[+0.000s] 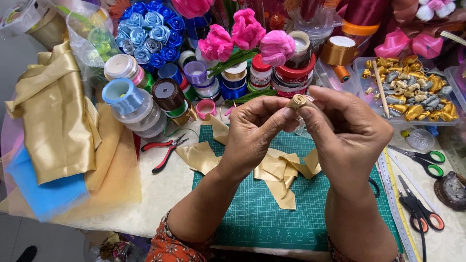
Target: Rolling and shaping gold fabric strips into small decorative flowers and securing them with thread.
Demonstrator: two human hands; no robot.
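Observation:
My left hand and my right hand are raised together above a green cutting mat. Between the fingertips of both hands sits a small rolled gold ribbon bud, wound into a tight spiral. Its loose tail is hidden behind my fingers. On the mat below lie several cut pieces of gold ribbon.
Ribbon spools crowd the back of the table, with pink ribbon roses and blue ones. Folded gold fabric lies left, red pliers beside the mat. A clear tray of gold and silver buds, scissors and a ruler lie right.

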